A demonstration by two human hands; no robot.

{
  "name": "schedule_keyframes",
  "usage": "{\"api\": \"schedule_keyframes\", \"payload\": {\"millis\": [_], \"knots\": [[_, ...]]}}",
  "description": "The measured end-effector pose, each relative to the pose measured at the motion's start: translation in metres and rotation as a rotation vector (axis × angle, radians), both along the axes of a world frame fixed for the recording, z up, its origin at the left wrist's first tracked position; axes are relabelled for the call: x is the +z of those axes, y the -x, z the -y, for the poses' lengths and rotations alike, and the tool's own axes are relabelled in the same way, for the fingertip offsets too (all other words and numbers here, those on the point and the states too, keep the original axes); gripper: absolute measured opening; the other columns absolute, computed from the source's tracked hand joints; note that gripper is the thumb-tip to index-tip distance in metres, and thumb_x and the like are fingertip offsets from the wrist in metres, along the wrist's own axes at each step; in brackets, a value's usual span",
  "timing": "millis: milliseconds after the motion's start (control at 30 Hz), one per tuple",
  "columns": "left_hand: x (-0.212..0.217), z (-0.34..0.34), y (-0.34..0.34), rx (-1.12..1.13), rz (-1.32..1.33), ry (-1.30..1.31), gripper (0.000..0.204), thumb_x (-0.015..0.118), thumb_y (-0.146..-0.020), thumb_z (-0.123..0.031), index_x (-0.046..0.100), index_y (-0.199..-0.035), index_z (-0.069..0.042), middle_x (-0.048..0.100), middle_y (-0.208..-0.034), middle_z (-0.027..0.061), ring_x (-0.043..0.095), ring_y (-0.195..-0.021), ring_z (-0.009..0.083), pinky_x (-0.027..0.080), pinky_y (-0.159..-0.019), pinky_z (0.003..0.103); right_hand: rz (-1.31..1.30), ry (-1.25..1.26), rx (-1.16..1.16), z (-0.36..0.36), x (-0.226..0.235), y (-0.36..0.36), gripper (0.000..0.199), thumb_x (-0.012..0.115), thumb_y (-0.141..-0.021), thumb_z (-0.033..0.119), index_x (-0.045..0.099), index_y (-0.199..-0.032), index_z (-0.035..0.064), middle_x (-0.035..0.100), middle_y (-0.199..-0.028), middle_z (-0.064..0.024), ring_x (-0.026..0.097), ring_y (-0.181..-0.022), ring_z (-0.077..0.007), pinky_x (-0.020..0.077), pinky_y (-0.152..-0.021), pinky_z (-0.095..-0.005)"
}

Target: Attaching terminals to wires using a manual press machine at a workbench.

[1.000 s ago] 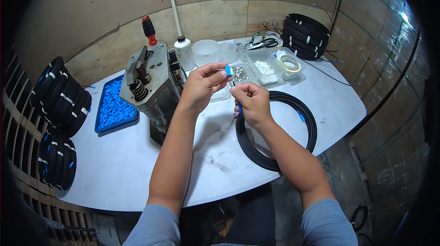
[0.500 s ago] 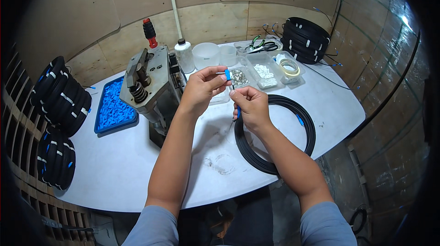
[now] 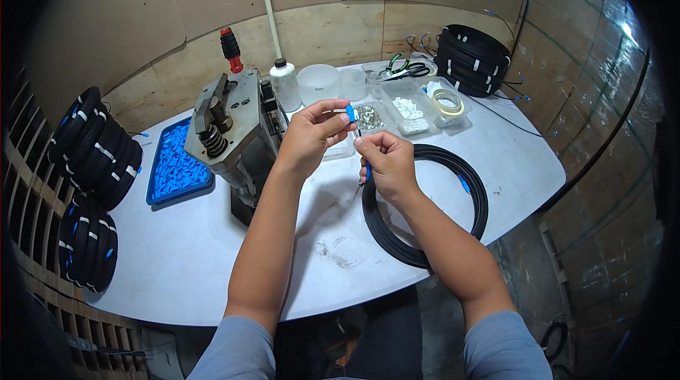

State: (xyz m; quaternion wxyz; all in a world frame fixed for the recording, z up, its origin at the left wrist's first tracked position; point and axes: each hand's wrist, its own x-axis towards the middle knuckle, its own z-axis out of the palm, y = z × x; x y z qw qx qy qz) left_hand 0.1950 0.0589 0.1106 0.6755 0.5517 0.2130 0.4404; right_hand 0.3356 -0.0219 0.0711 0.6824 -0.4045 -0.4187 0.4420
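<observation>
over a white table (image 3: 212, 267) we see our two bare hands raised close together near the middle. our left hand (image 3: 310, 135) is closed in a pinch, thumb and fingertips holding a small blue connector (image 3: 350, 112) with a short pale stub on its left end. our right hand (image 3: 386, 162) is curled shut around a thin black cable end, with a bit of blue (image 3: 367, 169) showing below the fingers. the connector sits just above and left of the right fist, not touching it. the cable seems to belong to a black coil (image 3: 425, 203) lying flat on the table under the right wrist.

just left of the hands stands a grey metal press (image 3: 230, 128) with a red handle. beyond it lies a blue tray (image 3: 173, 164) full of blue parts. behind the hands are clear tubs (image 3: 407, 107), a tape roll (image 3: 447, 101), a white bottle (image 3: 285, 84) and pliers (image 3: 400, 66). more black coils (image 3: 95, 150) are stacked at far left and far right.

we judge the risks are small. the connector is tiny and held only by fingertips, so it could slip and drop among the tubs. the coil's weight could also tug the cable end out of line.
</observation>
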Motion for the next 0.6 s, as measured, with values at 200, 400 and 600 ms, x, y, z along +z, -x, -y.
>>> {"api": "schedule_keyframes", "payload": {"millis": [200, 400, 600], "knots": [[0.0001, 0.0010, 0.0009, 0.009, 0.021, 0.029, 0.026, 0.068, -0.087, -0.007, 0.063, -0.111, -0.002, 0.067, -0.096, 0.0084, 0.065, -0.089, 0.0157, 0.052, -0.080, 0.027, 0.024, -0.039, -0.012, 0.0007, -0.0005, 0.0000, 0.017, 0.072, -0.085, 0.015, 0.062, -0.084, 0.0022, 0.056, -0.061, -0.0019, 0.053, -0.046, -0.0089, 0.0454, -0.041, -0.0237], [0.0027, 0.0011, 0.0024, 0.002, 0.021, 0.020, 0.028, 0.068, -0.086, -0.007, 0.064, -0.113, -0.001, 0.067, -0.096, 0.0088, 0.065, -0.088, 0.0166, 0.053, -0.080, 0.028, 0.041, -0.043, -0.014, 0.0018, 0.0016, 0.0017, 0.016, 0.070, -0.087, 0.015, 0.062, -0.084, 0.0011, 0.056, -0.061, -0.0015, 0.053, -0.046, -0.0076, 0.0449, -0.040, -0.0230], [0.0017, 0.0024, 0.0020, 0.003, 0.011, 0.011, 0.028, 0.068, -0.087, -0.007, 0.064, -0.114, 0.001, 0.067, -0.098, 0.0104, 0.066, -0.088, 0.0173, 0.054, -0.079, 0.028, 0.031, -0.022, -0.010, 0.0022, 0.0035, 0.0023, 0.017, 0.069, -0.088, 0.014, 0.063, -0.084, -0.0003, 0.056, -0.061, -0.0013, 0.052, -0.046, -0.0065, 0.0441, -0.040, -0.0224]]}}
